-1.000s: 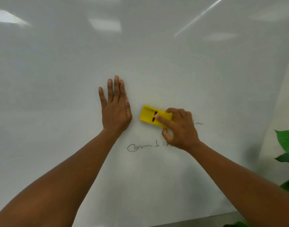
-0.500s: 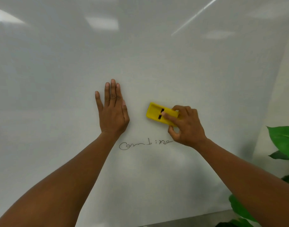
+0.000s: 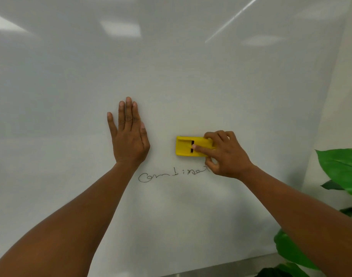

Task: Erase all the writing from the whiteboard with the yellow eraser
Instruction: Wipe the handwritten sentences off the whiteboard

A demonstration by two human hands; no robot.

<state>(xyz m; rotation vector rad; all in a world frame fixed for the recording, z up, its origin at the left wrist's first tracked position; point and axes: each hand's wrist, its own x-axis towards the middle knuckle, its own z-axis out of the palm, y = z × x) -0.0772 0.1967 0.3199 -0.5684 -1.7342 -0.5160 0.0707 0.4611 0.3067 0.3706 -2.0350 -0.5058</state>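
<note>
Right hand (image 3: 227,154): you are gripping the yellow eraser (image 3: 188,146), forefinger pressing its back to keep it flat against the whiteboard (image 3: 191,80).
Left hand (image 3: 129,134): you are laying it flat, fingers straight, likely bracing yourself.
Writing (image 3: 171,174): sitting just below the eraser, its end hidden behind your right hand.

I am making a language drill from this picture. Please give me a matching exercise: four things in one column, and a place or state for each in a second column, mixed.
Things
1. left hand
2. eraser
3. writing
4. plant

Places or states
A. black line below the eraser
B. flat on the whiteboard, fingers straight
C. green, at the right edge
D. yellow, held by the right hand

Pairs: 1-B, 2-D, 3-A, 4-C
</note>
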